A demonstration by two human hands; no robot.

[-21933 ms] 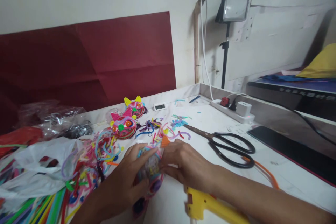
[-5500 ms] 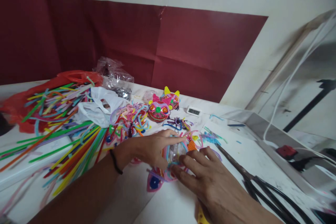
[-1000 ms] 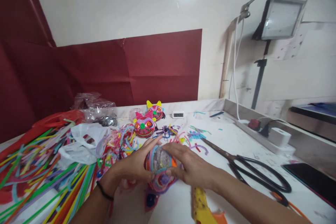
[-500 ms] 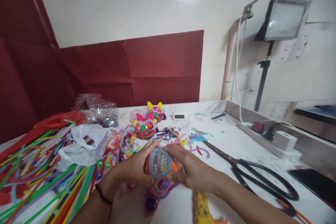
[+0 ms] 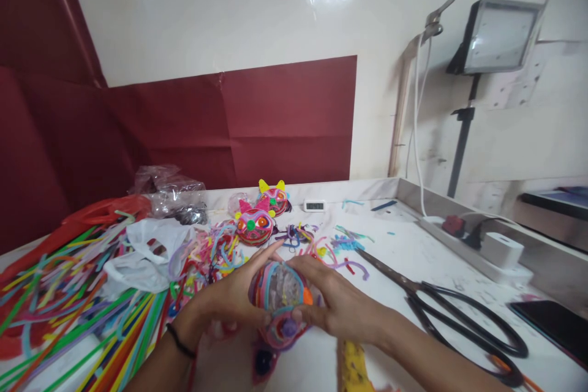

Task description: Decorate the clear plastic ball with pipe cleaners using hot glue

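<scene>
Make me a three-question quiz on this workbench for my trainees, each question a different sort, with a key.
1. Multiple choice: what do the left hand and right hand clasp?
A the phone
B the lamp
C the round craft piece

2. True or false: as pictured, the digital display is left of the scissors.

3. Fill in: the nearer eared craft has ___ ears.

Key: 1 C; 2 true; 3 pink.

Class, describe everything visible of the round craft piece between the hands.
The round craft piece has a crinkled, greyish middle, apparently clear plastic, bordered by soft-looking blue and pink bands. A purple spot shows low on the near side, an orange patch at the right. The left hand and right hand grip it from either side, over the white tabletop; contact beneath is hidden.
</scene>
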